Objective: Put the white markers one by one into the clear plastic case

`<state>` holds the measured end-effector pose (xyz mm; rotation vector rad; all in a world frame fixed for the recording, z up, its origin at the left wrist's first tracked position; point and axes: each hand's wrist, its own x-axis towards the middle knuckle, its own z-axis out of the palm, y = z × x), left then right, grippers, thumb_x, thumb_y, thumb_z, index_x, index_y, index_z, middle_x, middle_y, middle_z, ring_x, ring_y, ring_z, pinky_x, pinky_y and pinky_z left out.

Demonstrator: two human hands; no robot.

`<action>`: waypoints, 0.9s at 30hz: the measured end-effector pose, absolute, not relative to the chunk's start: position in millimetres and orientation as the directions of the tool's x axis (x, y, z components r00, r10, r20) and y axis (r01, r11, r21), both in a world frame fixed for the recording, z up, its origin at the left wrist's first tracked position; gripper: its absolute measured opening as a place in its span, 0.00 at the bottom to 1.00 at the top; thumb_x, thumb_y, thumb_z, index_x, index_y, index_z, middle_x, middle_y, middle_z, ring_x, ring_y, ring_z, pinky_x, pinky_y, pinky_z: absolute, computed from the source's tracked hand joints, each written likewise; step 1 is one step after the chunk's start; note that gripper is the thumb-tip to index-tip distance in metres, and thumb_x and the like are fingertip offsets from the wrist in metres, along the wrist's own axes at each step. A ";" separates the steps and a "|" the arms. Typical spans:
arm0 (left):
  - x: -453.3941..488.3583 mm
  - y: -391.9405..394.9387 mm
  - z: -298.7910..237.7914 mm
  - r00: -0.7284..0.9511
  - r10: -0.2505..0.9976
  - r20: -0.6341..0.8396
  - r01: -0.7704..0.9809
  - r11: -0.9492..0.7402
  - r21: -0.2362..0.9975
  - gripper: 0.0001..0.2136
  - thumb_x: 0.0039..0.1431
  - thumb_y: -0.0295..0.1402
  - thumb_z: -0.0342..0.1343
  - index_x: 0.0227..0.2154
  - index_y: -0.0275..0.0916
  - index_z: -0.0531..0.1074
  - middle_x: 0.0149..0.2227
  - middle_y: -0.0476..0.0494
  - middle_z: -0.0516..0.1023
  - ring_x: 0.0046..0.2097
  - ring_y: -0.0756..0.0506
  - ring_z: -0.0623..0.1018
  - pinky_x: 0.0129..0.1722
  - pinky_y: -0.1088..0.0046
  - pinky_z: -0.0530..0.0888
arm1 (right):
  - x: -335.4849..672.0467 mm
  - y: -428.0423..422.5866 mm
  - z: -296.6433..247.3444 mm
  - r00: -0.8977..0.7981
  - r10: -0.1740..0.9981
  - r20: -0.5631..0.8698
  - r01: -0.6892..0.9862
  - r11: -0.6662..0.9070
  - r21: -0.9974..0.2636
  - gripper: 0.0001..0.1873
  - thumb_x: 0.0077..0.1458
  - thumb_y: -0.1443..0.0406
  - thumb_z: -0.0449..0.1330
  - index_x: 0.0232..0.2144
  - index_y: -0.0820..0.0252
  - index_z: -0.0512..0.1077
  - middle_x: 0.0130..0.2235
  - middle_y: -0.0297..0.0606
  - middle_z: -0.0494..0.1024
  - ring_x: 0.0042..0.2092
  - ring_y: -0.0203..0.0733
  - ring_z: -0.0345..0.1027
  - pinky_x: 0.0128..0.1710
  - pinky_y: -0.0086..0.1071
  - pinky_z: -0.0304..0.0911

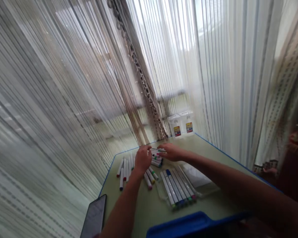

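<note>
At the far part of the table, my left hand [142,159] rests over loose white markers, its fingers bent and a little apart. My right hand [173,152] faces it from the other side, thumb and fingers parted at the edge of a small heap of markers [156,162] with coloured caps. I cannot see a firm hold in either hand. Left of my left hand lie more markers [121,178] with red and dark blue ends, and some with pink and yellow ends [148,181] lie below it. Nearer me, a row of markers [177,188] lies in a clear plastic case [161,191].
A phone [94,215] lies at the table's left edge. Two clear boxes [181,124] with labels stand at the back by the sheer striped curtain [169,66]. A blue plastic edge [178,226] is close to me. The greenish table [149,211] has a blue rim.
</note>
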<state>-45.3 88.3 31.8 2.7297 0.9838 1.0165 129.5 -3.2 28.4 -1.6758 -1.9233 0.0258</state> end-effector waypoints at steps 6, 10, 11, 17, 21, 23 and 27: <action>-63.0 98.7 10.5 0.662 0.546 0.514 0.521 -0.828 0.208 0.15 0.62 0.21 0.52 0.47 0.35 0.78 0.48 0.37 0.82 0.53 0.40 0.79 0.60 0.60 0.72 | 139.1 -20.1 18.8 -0.052 0.906 0.421 0.875 0.245 -0.418 0.18 0.61 0.62 0.61 0.50 0.67 0.78 0.48 0.53 0.82 0.50 0.53 0.75 0.53 0.41 0.65; -65.0 106.8 5.7 0.692 0.558 0.459 0.520 -0.825 0.220 0.17 0.63 0.22 0.51 0.52 0.31 0.77 0.52 0.34 0.80 0.57 0.40 0.77 0.63 0.61 0.69 | 147.4 -20.8 11.9 -0.075 0.870 0.488 0.929 0.240 -0.284 0.15 0.62 0.64 0.59 0.46 0.68 0.79 0.44 0.51 0.83 0.45 0.50 0.77 0.48 0.38 0.67; -64.9 108.2 4.6 0.699 0.561 0.444 0.519 -0.825 0.225 0.17 0.63 0.22 0.51 0.51 0.31 0.77 0.53 0.34 0.80 0.57 0.40 0.77 0.63 0.60 0.68 | 147.4 -20.3 10.5 -0.084 0.876 0.476 0.937 0.232 -0.262 0.16 0.62 0.64 0.59 0.47 0.68 0.79 0.44 0.52 0.83 0.45 0.51 0.77 0.47 0.38 0.67; -65.1 110.9 -0.5 0.747 0.489 0.450 0.474 -0.867 0.156 0.17 0.64 0.24 0.51 0.53 0.31 0.77 0.54 0.35 0.80 0.57 0.39 0.76 0.62 0.58 0.68 | 139.2 -22.8 6.5 -0.179 0.917 0.356 0.939 0.268 -0.217 0.22 0.67 0.60 0.52 0.54 0.69 0.76 0.48 0.54 0.82 0.48 0.53 0.76 0.50 0.42 0.67; -63.6 110.9 -1.8 0.779 0.445 0.441 0.453 -0.886 0.095 0.17 0.66 0.25 0.49 0.53 0.32 0.77 0.53 0.36 0.81 0.55 0.38 0.76 0.61 0.58 0.69 | 138.4 -22.4 3.5 -0.223 0.927 0.302 0.935 0.291 -0.202 0.25 0.68 0.59 0.50 0.58 0.69 0.72 0.51 0.55 0.81 0.51 0.54 0.76 0.52 0.43 0.67; -63.1 110.6 -1.3 0.786 0.436 0.439 0.454 -0.888 0.071 0.17 0.66 0.26 0.49 0.52 0.34 0.77 0.52 0.37 0.81 0.54 0.38 0.76 0.60 0.58 0.69 | 138.5 -21.6 2.2 -0.228 0.927 0.299 0.936 0.292 -0.194 0.25 0.68 0.59 0.50 0.59 0.68 0.72 0.52 0.53 0.81 0.52 0.53 0.76 0.52 0.42 0.67; -62.7 109.3 0.8 0.802 0.440 0.405 0.466 -0.884 0.036 0.15 0.67 0.30 0.50 0.50 0.37 0.78 0.50 0.36 0.79 0.54 0.37 0.74 0.59 0.55 0.68 | 136.2 -22.5 1.7 -0.204 0.934 0.293 0.943 0.268 -0.198 0.25 0.68 0.59 0.52 0.60 0.66 0.71 0.54 0.52 0.80 0.52 0.52 0.76 0.52 0.41 0.67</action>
